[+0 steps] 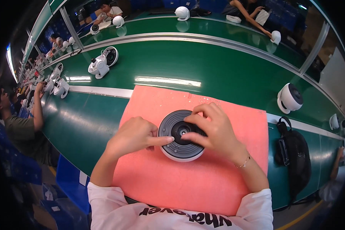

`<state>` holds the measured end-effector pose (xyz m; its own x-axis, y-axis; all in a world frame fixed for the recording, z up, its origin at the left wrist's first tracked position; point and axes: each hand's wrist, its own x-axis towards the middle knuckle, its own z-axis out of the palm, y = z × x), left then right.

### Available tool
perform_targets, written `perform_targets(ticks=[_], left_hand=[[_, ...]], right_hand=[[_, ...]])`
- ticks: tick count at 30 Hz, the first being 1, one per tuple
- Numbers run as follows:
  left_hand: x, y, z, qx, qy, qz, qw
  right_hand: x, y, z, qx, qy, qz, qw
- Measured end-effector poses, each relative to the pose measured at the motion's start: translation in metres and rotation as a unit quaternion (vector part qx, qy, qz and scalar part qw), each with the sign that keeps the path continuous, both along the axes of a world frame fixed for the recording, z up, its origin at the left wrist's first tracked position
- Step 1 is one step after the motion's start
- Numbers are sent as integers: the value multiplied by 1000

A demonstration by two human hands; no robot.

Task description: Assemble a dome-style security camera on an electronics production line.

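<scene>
A round white device (171,154) with a dark grey, ridged face and small round dots on it lies face up on a pink mat (149,180). At its middle is a black hub with a metal piece in its centre. My left hand (133,137) holds the device's left side, thumb laid across the face and the other fingers curled at the rim. My right hand (214,128) is bent over the right side, its thumb and forefinger on either side of the black hub. The far right part of the face is hidden under that hand.
A green conveyor belt (226,69) runs beyond the mat, carrying a white fan-like unit in open halves (99,66) and another white unit (290,98). To the right lies a black mesh bag (298,153). A co-worker (19,119) sits at left; others work across the line.
</scene>
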<state>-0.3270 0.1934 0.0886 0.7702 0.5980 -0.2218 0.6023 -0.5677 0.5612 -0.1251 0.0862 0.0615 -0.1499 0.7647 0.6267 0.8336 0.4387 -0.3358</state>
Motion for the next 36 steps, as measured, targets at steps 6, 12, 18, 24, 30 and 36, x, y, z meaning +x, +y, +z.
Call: perform_targets(ticks=[6,12,18,24,30,36], left_hand=[[-1,-6,5,12,10,-4,1000],[-3,-3,8,51,28,-30,998],[-1,1,7,50,33,-53,997],[-6,4,9,10,26,-53,998],[-10,5,13,15,41,-55,998],[-14,13,-9,0,80,-27,996]], right_hand=[[-11,-11,11,-48,27,46,997],[-14,-14,15,-57,-13,79,995],[-17,-10,6,-47,10,46,998],[-23,-7,5,-39,51,40,997],[-28,-5,3,-41,35,44,998],[-23,-2,-6,-146,205,-52,966]])
